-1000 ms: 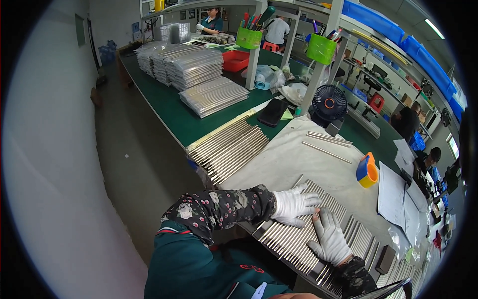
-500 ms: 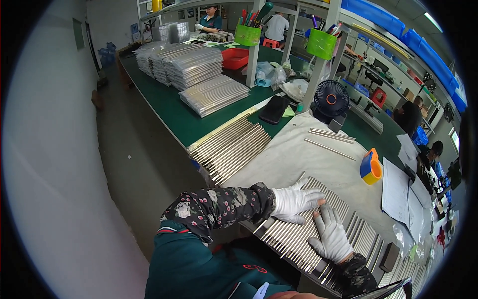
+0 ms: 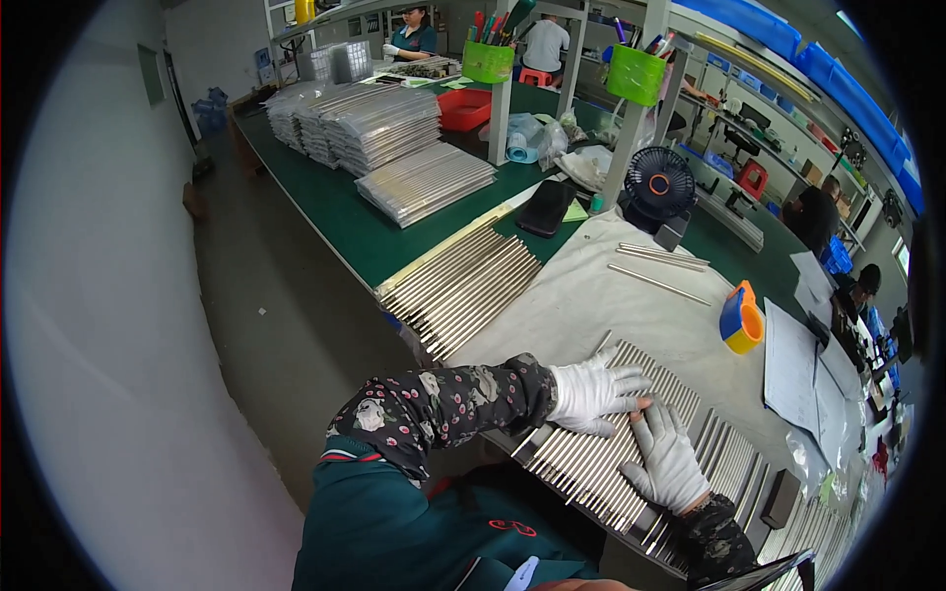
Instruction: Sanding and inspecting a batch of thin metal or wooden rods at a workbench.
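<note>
My left hand (image 3: 596,393), in a white glove with some fingertips bare, lies flat with fingers spread over a row of thin metal rods (image 3: 581,465). My right hand (image 3: 669,459), gloved the same way, rests on the same rods just to its right, fingers stretched out and pointing away from me. The fingertips of both hands come close together over the row. The rods lie side by side, slanting across the near edge of the bench. More metal rods (image 3: 727,455) lie to the right of my right hand, beside a dark block (image 3: 779,499).
Another row of rods (image 3: 463,286) lies at the left on the green bench (image 3: 325,212). Behind it are stacked plastic-wrapped packs (image 3: 384,128), a red tray (image 3: 463,109) and a phone (image 3: 545,208). A small fan (image 3: 658,183), an orange-and-blue holder (image 3: 741,320) and papers (image 3: 793,369) stand farther right.
The whole view has shifted slightly. Both hands stay spread on the rods, with only a small movement to the right.
</note>
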`<state>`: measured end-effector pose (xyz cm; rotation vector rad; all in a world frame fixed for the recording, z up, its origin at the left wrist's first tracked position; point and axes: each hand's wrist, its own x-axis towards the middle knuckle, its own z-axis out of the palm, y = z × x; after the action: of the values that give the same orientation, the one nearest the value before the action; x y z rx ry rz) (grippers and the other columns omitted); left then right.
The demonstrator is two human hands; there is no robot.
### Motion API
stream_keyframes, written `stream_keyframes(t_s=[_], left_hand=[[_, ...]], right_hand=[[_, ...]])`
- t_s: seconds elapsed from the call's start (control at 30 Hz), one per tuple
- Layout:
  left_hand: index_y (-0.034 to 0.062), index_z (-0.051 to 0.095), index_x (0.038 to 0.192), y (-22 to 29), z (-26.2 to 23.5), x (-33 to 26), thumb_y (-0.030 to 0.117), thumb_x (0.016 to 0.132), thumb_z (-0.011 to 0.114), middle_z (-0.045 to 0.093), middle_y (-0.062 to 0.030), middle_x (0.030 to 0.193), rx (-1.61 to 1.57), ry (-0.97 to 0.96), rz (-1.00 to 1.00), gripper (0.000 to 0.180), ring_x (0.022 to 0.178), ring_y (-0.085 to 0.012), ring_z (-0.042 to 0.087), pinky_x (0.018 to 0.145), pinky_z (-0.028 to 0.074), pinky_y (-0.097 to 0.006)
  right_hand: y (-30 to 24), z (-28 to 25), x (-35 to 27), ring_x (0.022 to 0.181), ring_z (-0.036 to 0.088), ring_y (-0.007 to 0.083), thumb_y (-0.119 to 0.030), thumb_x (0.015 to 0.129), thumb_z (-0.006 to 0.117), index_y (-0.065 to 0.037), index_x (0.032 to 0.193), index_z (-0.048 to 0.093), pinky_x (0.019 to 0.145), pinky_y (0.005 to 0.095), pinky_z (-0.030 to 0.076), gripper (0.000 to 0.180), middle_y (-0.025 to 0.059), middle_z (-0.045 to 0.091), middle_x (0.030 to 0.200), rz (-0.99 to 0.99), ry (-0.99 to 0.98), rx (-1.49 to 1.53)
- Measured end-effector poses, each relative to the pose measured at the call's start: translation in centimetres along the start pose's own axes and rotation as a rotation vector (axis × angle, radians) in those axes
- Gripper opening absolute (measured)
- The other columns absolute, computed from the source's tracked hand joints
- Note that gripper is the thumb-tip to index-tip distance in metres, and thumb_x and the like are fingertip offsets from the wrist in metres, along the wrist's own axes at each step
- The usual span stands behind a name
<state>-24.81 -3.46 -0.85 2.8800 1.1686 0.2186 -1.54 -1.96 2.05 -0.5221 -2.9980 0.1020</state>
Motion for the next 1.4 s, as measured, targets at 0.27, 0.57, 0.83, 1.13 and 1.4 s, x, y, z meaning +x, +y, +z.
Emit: stream_keyframes(t_s=[0.27, 0.57, 0.83, 1.13, 1.4], left_hand=[[0.008, 0.034, 0.143, -0.9, -1.8, -1.1, 0.046, 0.085, 0.056, 0.03, -0.0176, 0.148, 0.023, -0.066, -0.069, 0.073, 0.139, -0.0324, 0.025, 0.11, 0.013, -0.062], [0.0111, 0.016, 0.149, -1.4, -1.9, -2.2, 0.04, 0.083, 0.061, 0.026, -0.0217, 0.148, 0.023, -0.08, -0.056, 0.085, 0.139, -0.0375, 0.024, 0.11, 0.014, -0.062], [0.0087, 0.021, 0.147, -1.3, -2.2, -2.3, 0.039, 0.084, 0.059, 0.027, -0.0235, 0.146, 0.013, -0.065, -0.057, 0.08, 0.138, -0.0392, 0.024, 0.109, 0.014, -0.063], [-0.0018, 0.028, 0.142, -0.6, -2.3, -1.0, 0.041, 0.085, 0.057, 0.029, -0.0233, 0.145, 0.049, -0.072, -0.058, 0.077, 0.138, -0.038, 0.025, 0.112, 0.009, -0.058], [-0.004, 0.032, 0.139, 3.2, -2.9, -2.3, 0.053, 0.082, 0.057, 0.026, -0.024, 0.147, -0.078, -0.111, -0.107, 0.084, 0.14, -0.0373, 0.02, 0.112, 0.01, -0.057]], right_hand=[[0.0, -1.1, 1.5, 0.13, 0.037, 0.0414, -0.043, 0.077, 0.062, 0.006, 0.129, 0.043, 0.109, 0.0479, 0.028, 0.074, 0.0273, 0.042, 0.132, -0.004, 0.022, -0.012], [-0.4, 0.5, 2.0, 0.131, 0.035, 0.0398, -0.048, 0.081, 0.057, 0.006, 0.132, 0.041, 0.111, 0.0472, 0.025, 0.076, 0.0267, 0.04, 0.135, 0.001, 0.065, 0.019], [-0.3, 0.8, 2.2, 0.132, 0.034, 0.04, -0.049, 0.081, 0.056, 0.006, 0.131, 0.043, 0.111, 0.048, 0.025, 0.075, 0.0267, 0.041, 0.135, -0.007, 0.089, 0.034], [-0.4, 0.4, 1.1, 0.133, 0.034, 0.0379, -0.048, 0.084, 0.054, 0.003, 0.131, 0.043, 0.111, 0.0469, 0.025, 0.07, 0.0269, 0.039, 0.137, 0.05, 0.061, -0.014], [-4.1, -1.7, -1.5, 0.128, 0.039, 0.0378, -0.05, 0.079, 0.06, 0.003, 0.13, 0.044, 0.108, 0.0461, 0.03, 0.075, 0.025, 0.044, 0.131, 0.171, 0.048, 0.007]])
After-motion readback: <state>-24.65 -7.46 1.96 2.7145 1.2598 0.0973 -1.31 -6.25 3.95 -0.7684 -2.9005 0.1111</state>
